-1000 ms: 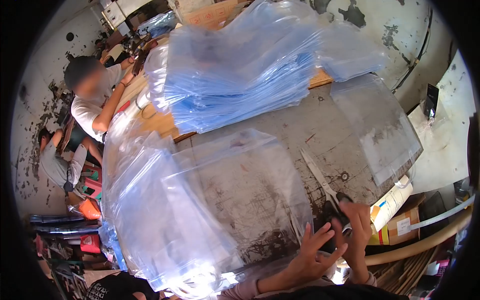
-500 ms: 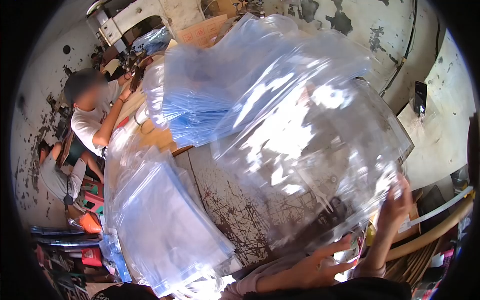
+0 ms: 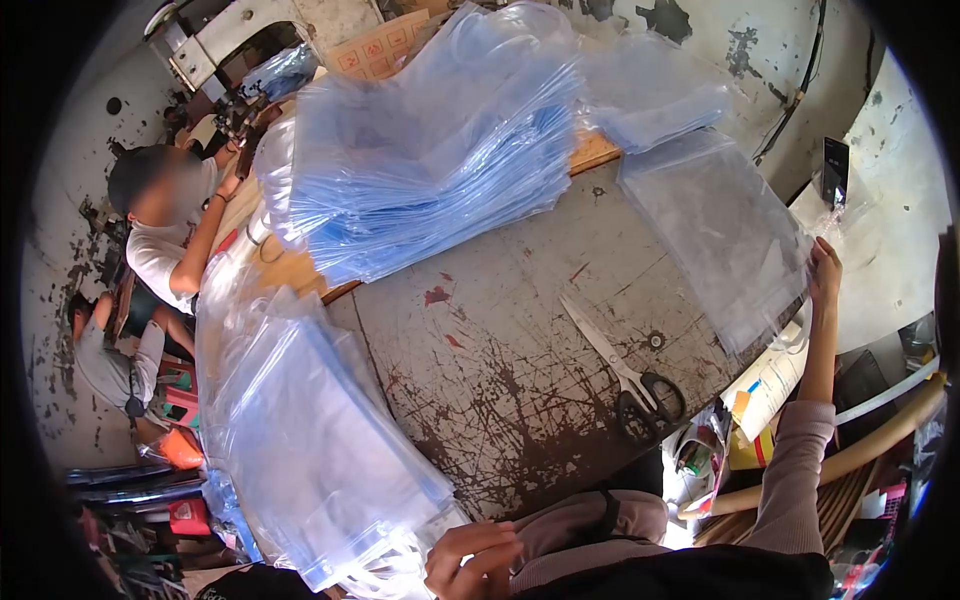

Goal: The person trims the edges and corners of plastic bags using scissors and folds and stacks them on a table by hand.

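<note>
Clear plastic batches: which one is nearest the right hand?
The flat greyish batch, right of the scissors; the right hand is at its outer edge. The tall bluish stack, front-left pile and back-right pile lie farther off.

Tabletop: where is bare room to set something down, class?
Bare: the middle of the tabletop, between the tall plastic stack, scissors and near-left plastic pile; a narrower strip between scissors and the sheet by the right hand. Crowded: far and left sides, under plastic.
</note>
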